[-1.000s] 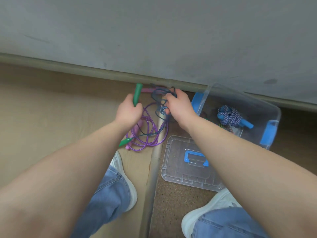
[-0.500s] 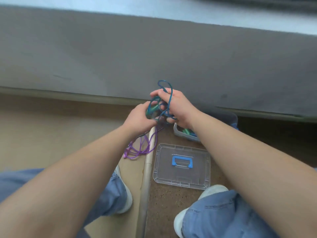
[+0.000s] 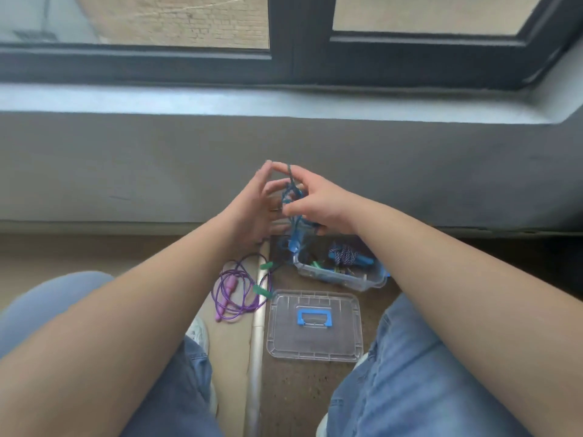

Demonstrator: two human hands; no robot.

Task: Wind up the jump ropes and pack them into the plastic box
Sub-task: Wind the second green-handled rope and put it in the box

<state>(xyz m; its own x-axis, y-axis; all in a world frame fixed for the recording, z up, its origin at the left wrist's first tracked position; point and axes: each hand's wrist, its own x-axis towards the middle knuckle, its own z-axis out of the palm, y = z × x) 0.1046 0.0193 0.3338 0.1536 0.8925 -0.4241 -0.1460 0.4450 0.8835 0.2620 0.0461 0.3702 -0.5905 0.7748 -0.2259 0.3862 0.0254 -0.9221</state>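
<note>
My left hand (image 3: 252,203) and right hand (image 3: 321,205) are raised together in front of the grey wall, a bunch of blue jump rope (image 3: 291,197) between them. The right hand's fingers curl around the bunch and pinch a loop at its top. The left hand's fingers are held straight against the rope. A blue handle (image 3: 295,245) dangles below the hands. The clear plastic box (image 3: 347,280) stands on the floor beneath, holding a wound blue-and-white rope (image 3: 345,255). A purple jump rope (image 3: 235,291) lies loose to its left, with two green handles (image 3: 263,291) beside it.
The box's clear lid (image 3: 284,342) with a blue grip lies flat in front of the box, between my knees. A metal floor strip (image 3: 257,342) runs toward me. A grey ledge (image 3: 410,102) and a dark-framed window are ahead.
I have stood up, so the floor items look farther away. Both hands rose with the blue rope. The left hand let go of the green handle, and its fingers now lie straight against the rope.
</note>
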